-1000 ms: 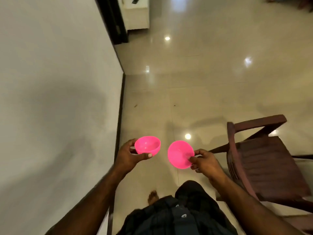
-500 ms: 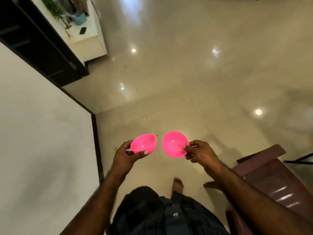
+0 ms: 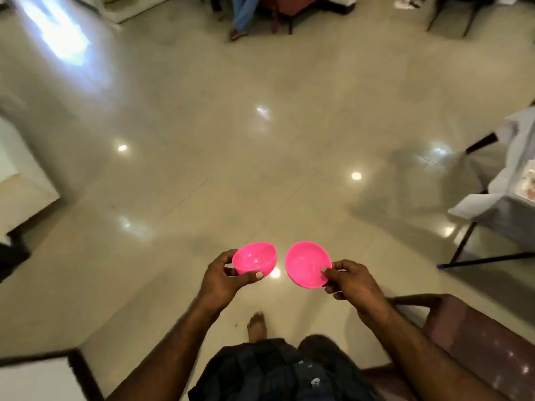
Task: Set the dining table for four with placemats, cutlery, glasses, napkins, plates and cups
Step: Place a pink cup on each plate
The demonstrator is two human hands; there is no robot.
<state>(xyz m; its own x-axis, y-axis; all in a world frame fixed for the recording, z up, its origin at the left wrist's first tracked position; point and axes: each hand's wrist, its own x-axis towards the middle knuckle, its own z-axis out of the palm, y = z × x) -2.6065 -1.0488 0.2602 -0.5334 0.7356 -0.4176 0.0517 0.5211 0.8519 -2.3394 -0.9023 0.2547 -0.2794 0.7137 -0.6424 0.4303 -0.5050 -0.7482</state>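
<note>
I see both forearms reaching forward and slightly inward from the bottom of the view, each hand carrying a pink bowl over the glossy tiled floor (image 3: 202,125).

My left hand (image 3: 221,280) grips the left pink bowl (image 3: 254,259) from its near side: the thumb lies along the lower front of the bowl wall, nail showing, and the fingers curl round the far left side of the rim. This bowl sits close to level, its opening tipped a little toward me so I can look into it.

My right hand (image 3: 351,280) pinches the right pink bowl (image 3: 307,264) at its right edge, the thumb tip pressed on the inside of the rim and the other fingers folded behind it. This bowl is tilted well over, its opening facing me and to the left. The two bowls are just beside each other and apart, with a narrow strip of floor between them.

Below the hands I see a bare foot (image 3: 257,325) on the tiles and dark checked clothing (image 3: 275,371) at the bottom edge. A dark reddish wooden chair (image 3: 477,342) stands to the lower right, under my right forearm. At the right edge a counter draped with a white cloth (image 3: 509,169) stands on thin dark legs, well apart from the bowls. Far ahead at the top, someone's legs and more furniture are visible, blurred.
</note>
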